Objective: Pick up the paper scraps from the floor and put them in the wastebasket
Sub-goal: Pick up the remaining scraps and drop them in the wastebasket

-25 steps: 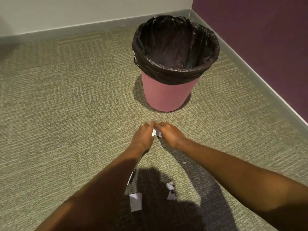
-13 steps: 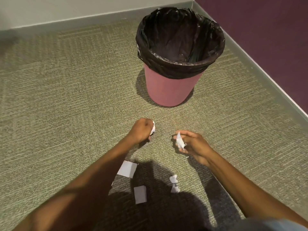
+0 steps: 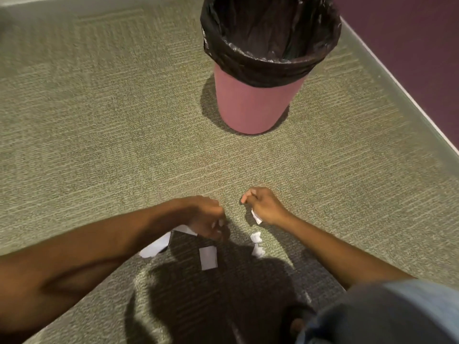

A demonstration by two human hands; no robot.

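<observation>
Reaching over carpet, two bare arms stretch forward, hands side by side with a small gap between them. The right hand is a knuckles-up fist gripping one scrap, whose end pokes out beneath the palm, pointing back toward the person. The left hand is curled and blurred; whether it holds anything cannot be told. Four pieces lie on the floor: two crumpled scraps just behind the right hand, one flat scrap behind the left hand, long axis running away from the person, and one large scrap partly under the left forearm. One wastebasket stands upright well ahead of both hands.
</observation>
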